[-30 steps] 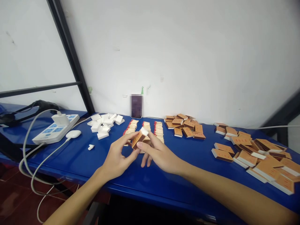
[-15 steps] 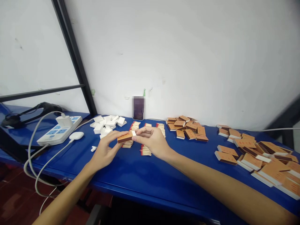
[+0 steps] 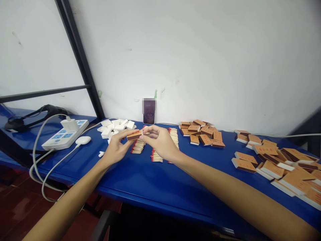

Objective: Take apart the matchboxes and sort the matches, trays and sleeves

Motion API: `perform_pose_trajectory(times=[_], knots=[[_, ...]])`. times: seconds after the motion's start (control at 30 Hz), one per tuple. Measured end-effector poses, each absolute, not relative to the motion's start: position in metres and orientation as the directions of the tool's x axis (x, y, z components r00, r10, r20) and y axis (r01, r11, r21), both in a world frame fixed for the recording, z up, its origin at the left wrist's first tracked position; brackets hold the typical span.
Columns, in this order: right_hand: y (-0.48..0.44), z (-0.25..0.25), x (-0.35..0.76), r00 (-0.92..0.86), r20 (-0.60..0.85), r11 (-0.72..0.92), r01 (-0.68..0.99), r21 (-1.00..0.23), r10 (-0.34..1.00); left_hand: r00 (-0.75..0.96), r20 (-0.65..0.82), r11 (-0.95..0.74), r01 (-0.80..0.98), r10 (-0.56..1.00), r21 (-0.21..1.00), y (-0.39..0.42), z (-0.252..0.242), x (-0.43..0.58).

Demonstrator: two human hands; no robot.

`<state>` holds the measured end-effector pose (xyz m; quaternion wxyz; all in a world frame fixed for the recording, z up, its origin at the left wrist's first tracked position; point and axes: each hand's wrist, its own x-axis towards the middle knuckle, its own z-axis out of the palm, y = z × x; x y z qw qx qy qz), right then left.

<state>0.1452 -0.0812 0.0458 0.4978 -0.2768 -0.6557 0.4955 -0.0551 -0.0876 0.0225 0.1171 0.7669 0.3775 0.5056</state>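
Note:
An orange matchbox (image 3: 134, 135) is held level above the blue table (image 3: 150, 180), pinched between both hands. My left hand (image 3: 115, 149) grips its left end with thumb and fingers. My right hand (image 3: 160, 143) pinches the right end, where a sliver of the white inner tray shows. Under the hands lie rows of red-tipped matches (image 3: 138, 146).
A heap of white inner trays (image 3: 114, 128) lies at the back left, a pile of orange sleeves (image 3: 202, 132) behind right, many filled boxes (image 3: 276, 160) at far right. A power strip (image 3: 64, 135) with cables sits left, a phone (image 3: 149, 111) leans on the wall.
The matchbox went from tilted up to level and moved farther from me over the matches. The white tray, sticking out before, now sits almost fully inside the sleeve.

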Motion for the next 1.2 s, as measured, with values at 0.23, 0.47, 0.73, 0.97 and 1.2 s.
perform_pose_trajectory(times=[0.23,0.47,0.73,0.97,1.2], knots=[[-0.070,0.051,0.166,-0.669,0.282,0.198,-0.201,-0.959,0.687,0.288,0.601,-0.665,0.376,0.746,0.645,-0.094,0.030,-0.055],[-0.078,0.050,0.164,-0.715,0.317,0.238,-0.213,-0.948,0.623,0.322,0.587,-0.666,0.263,0.742,0.698,-0.096,0.026,-0.055],[-0.083,0.039,0.158,-0.563,0.510,0.633,0.031,-0.773,0.650,0.329,0.490,-0.579,0.281,0.807,0.765,-0.100,0.028,-0.055],[-0.083,0.039,0.164,-0.611,0.575,0.834,0.316,-0.453,0.544,0.349,0.518,-0.623,0.373,0.781,0.688,-0.097,0.026,-0.056],[-0.082,0.030,0.159,-0.734,0.468,0.817,0.575,0.045,0.491,0.393,0.474,-0.608,0.373,0.788,0.701,-0.096,0.023,-0.060]])
